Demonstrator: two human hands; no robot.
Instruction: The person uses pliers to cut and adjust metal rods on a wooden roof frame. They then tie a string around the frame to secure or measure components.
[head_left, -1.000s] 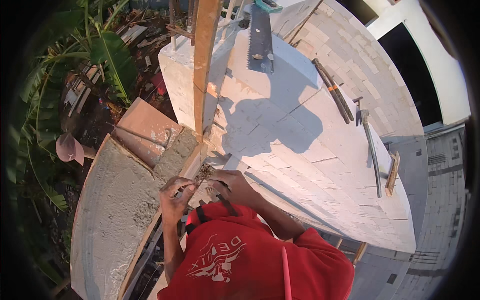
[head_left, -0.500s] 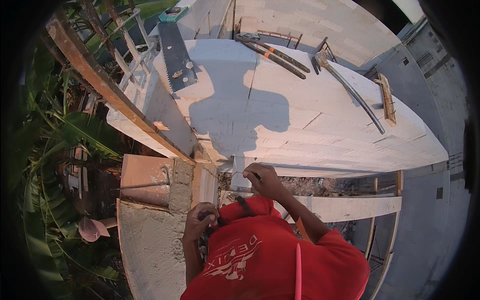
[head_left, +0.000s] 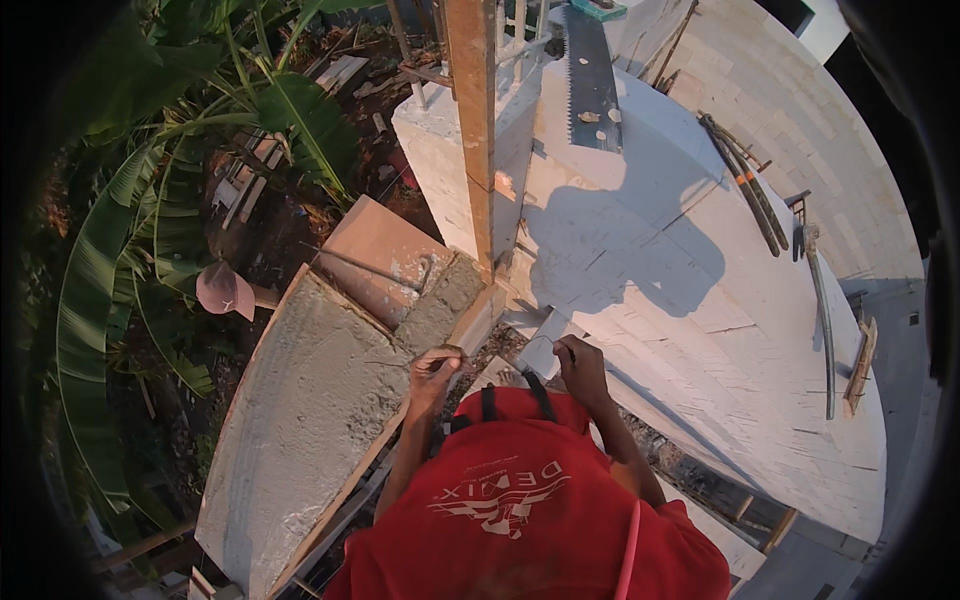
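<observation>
My left hand [head_left: 434,370] is raised in front of my red shirt, near the edge of the cement-covered slab. Its thumb and fingers are pinched together, and whatever they hold is too small to make out. To the right, my right hand [head_left: 583,368] is closed in a pinch too. A thin dark strand like wire shows at its fingertips, against a pale flat strip [head_left: 541,350] on the near side of the white block wall. The two hands are apart, with a gap between the wooden board [head_left: 472,325] and the wall below them.
On the white block wall [head_left: 690,330] lie a handsaw [head_left: 592,85], long-handled cutters [head_left: 748,185], a hammer [head_left: 820,320] and a broken wood piece [head_left: 861,365]. A wooden post [head_left: 472,130] rises ahead. Left are the wet cement slab [head_left: 310,420], a cap [head_left: 225,292] and banana leaves [head_left: 100,320].
My view has turned left, so the wall and tools sit farther right. My hands have moved farther apart, and the right one is lower beside the pale strip.
</observation>
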